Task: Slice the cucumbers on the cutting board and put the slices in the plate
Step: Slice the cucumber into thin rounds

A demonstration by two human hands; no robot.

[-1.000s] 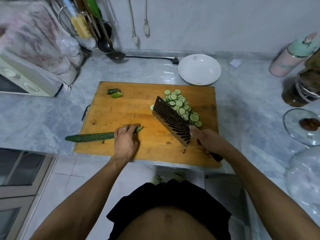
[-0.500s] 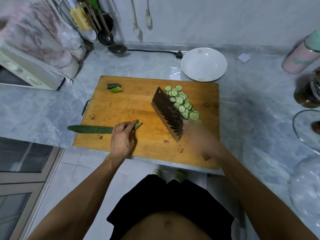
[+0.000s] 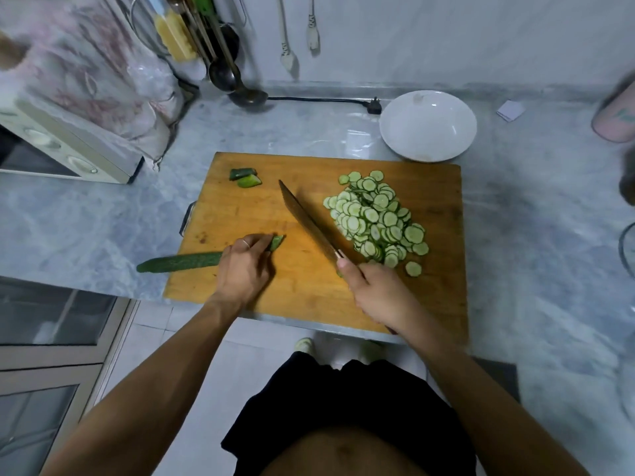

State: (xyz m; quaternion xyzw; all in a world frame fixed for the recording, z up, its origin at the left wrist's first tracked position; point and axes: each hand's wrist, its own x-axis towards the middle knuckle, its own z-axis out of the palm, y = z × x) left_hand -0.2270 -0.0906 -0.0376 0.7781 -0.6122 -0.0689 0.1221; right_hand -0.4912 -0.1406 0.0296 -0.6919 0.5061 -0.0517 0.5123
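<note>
One head view is given. Many slices are heaped toward the right edge of the board, with none yet in the plate, which stands on the counter just past the board's far right corner. Two end pieces lie near the far left corner. An uncut cucumber is laid across the board's left edge, its tip pinned under the curled fingers of the left hand. The knife is gripped at the handle by the right hand, fingers clamped round it, blade raised edge-down between cucumber and heap. Judged roughly half done: one cucumber is left to slice, and all slices are still to be moved.
</note>
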